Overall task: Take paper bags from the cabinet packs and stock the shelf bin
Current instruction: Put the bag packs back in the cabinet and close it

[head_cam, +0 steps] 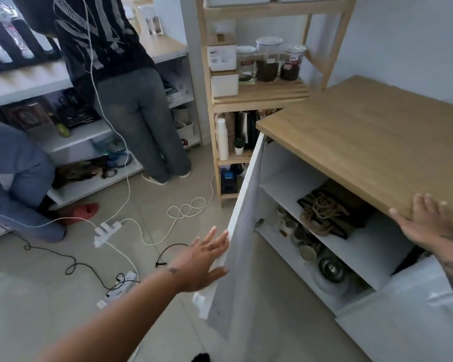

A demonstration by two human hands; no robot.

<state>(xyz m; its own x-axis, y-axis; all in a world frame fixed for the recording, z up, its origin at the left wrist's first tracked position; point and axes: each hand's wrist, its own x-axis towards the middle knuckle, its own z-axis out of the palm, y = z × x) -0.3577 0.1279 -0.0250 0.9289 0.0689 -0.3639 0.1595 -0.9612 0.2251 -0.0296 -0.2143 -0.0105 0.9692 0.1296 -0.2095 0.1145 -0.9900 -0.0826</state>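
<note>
**Cabinet open, nothing stocked yet**

Left hand [205, 259] flat and spread against white cabinet door [242, 231], gripping nothing. Right hand [429, 226] splayed on oak-coloured countertop edge [364, 142], empty. Dark bundle with twine handles, probably the paper bags [330, 212], on upper shelf inside. Pulling and stocking all remaining; bin not identifiable.

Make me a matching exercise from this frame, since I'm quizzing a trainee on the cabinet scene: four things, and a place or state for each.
Things:
1. left hand
2. right hand
3. cabinet door
4. glass jars

Places or states:
A. on the wooden shelf unit
B. swung open
C. resting on the countertop edge
D. flat against the door's outer edge

Pairs: 1-D, 2-C, 3-B, 4-A
</note>
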